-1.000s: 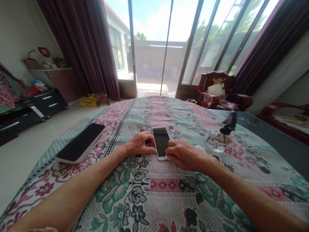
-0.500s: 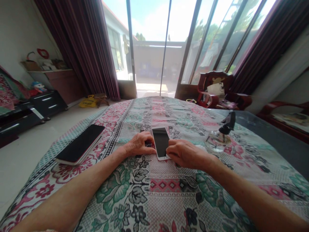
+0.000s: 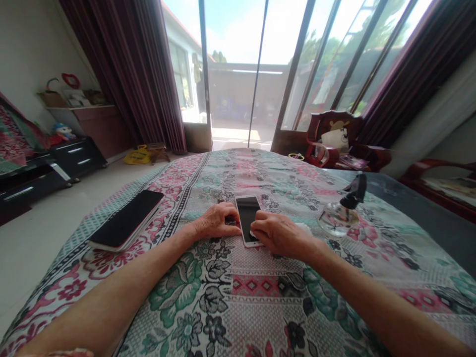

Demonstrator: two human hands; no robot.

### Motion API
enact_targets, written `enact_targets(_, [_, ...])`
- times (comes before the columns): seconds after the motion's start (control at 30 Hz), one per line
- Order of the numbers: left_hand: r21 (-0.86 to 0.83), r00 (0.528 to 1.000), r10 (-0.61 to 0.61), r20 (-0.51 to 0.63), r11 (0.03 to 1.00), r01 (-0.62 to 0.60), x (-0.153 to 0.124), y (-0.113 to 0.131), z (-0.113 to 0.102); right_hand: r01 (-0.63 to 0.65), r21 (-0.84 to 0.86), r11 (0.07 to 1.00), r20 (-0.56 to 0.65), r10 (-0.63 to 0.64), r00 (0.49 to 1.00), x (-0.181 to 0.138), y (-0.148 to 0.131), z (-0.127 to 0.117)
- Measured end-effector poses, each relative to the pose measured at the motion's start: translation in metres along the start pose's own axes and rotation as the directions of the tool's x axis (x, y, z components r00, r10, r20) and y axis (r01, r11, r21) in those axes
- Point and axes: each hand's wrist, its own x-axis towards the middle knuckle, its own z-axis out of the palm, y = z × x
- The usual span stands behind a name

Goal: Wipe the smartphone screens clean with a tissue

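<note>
Smartphone [image 3: 246, 210]: white-framed with a dark screen, lying face up on the table, between the two hands and slightly askew.
Left hand [image 3: 218, 221]: thumb and forefinger spread moderately apart in a curve, their tips at the phone's left long edge; the palm side is hidden.
Right hand [image 3: 277, 232]: fingers bunched narrow over the lower right part of the screen, pinching a white scrap [image 3: 253, 235], mostly hidden beneath the fingertips; its material is too small to tell.
White patch [image 3: 305, 228]: just beyond the right wrist, partly covered, not clear enough to name.
Spray bottle [image 3: 339, 217]: clear, rounded body with a black trigger head, upright to the right of the right hand, apart from it.
Notebook [image 3: 128, 218]: black cover, closed and lying flat, well to the left of the phone.
Tablecloth [image 3: 256, 307]: floral in pink, green and grey, under all of these.
Chair [image 3: 336, 121]: dark red carved wood, beyond the table on the right.
Curtains [image 3: 126, 69]: deep purple, flanking the glass doors [image 3: 232, 104].
</note>
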Motion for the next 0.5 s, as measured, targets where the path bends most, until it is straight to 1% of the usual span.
enact_targets(0.07, [-0.011,1.000,0.005,0.001,1.000,-0.005,0.0003,0.0005,0.0000,-0.018,-0.018,1.000,-0.006,0.018,1.000,0.0003,0.0003,-0.0002])
enact_targets(0.23, [0.018,1.000,0.006,-0.003,1.000,-0.006,0.0007,0.0018,-0.0005,0.048,-0.008,0.999,0.019,-0.048,0.999,0.0032,-0.0057,0.0029])
enact_targets(0.3, [0.023,1.000,0.003,-0.007,1.000,-0.003,0.0008,0.0020,-0.0004,0.013,-0.009,1.000,0.006,-0.013,1.000,0.0029,-0.0023,0.0031])
enact_targets(0.4, [0.013,1.000,0.005,-0.008,1.000,-0.005,0.0007,0.0010,0.0001,-0.067,-0.038,0.997,-0.055,0.065,0.996,0.0019,0.0023,0.0034])
enact_targets(0.43, [0.010,1.000,0.007,-0.006,1.000,-0.007,0.0007,0.0004,0.0004,-0.071,-0.048,0.996,-0.056,0.068,0.996,0.0020,0.0013,0.0038])
enact_targets(0.5, [0.011,1.000,0.009,-0.002,1.000,-0.009,0.0004,-0.0007,0.0008,-0.033,-0.056,0.998,-0.021,0.032,0.999,0.0025,-0.0046,0.0044])
